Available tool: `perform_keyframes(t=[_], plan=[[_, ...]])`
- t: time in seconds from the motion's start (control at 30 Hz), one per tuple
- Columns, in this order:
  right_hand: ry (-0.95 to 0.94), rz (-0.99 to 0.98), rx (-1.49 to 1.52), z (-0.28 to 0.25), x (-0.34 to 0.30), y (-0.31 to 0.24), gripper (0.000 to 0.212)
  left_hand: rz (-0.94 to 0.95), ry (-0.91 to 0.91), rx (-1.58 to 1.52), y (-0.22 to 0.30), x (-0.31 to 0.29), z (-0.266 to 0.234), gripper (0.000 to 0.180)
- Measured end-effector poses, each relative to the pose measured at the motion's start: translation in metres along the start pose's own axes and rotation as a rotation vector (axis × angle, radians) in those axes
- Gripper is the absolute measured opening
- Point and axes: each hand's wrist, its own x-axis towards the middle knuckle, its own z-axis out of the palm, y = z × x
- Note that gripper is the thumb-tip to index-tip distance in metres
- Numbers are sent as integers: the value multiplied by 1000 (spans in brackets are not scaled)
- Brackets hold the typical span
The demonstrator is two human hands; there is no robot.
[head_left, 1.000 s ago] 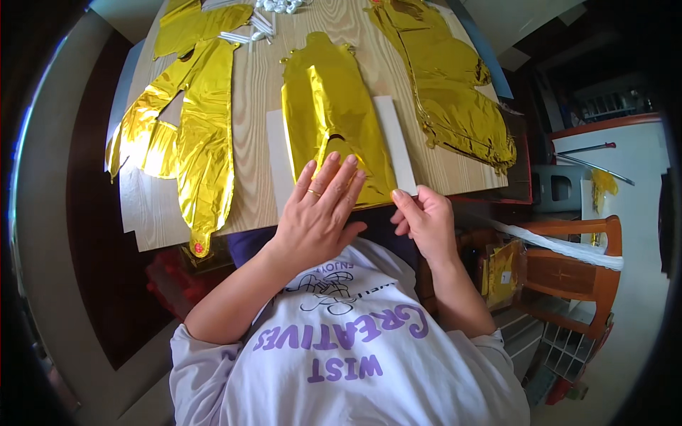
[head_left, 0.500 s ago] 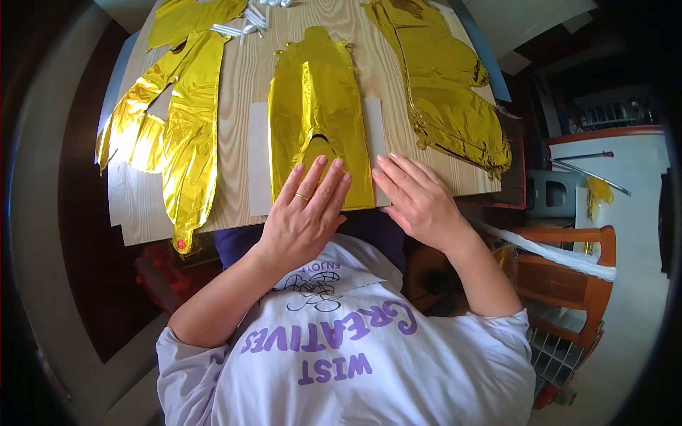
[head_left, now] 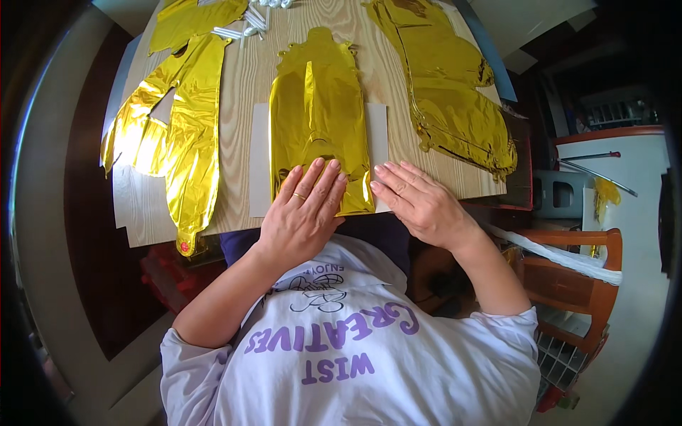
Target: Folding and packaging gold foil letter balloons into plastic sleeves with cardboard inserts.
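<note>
A flat, deflated gold foil balloon (head_left: 317, 106) lies in front of me, on top of a white card (head_left: 378, 135) that shows along both of its sides. My left hand (head_left: 305, 202) rests palm down on the balloon's near end, fingers stretched and together, and covers part of it. My right hand (head_left: 419, 202) lies just right of the balloon's lower right edge, over the card and tabletop. Its fingers are straight and nothing shows in them. Whether its fingertips touch the foil is hard to tell.
More flat gold foil balloons lie on the wooden table (head_left: 245, 163): one at left (head_left: 192, 128), one at right (head_left: 455, 92), another at far left (head_left: 195, 25). White sticks (head_left: 256, 18) lie at the back. A wooden chair (head_left: 604, 284) stands right of me.
My right hand has shifted slightly right, away from the balloon's edge. The foil's dark gap near my left fingertips looks smaller and lower. My left hand has barely moved.
</note>
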Motion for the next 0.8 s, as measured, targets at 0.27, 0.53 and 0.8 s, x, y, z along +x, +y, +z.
perform_keyframes(t=[0.27,0.53,0.8], plan=[[-55,-50,45,-6,4,12,35,-95,82,-53,-10,-6,-24,80],[-88,5,99,-20,10,0,49,-103,43,-16,-13,-12,-11,72],[202,242,125,9,26,-80,53,-111,43,-22,-17,-12,-11,74]])
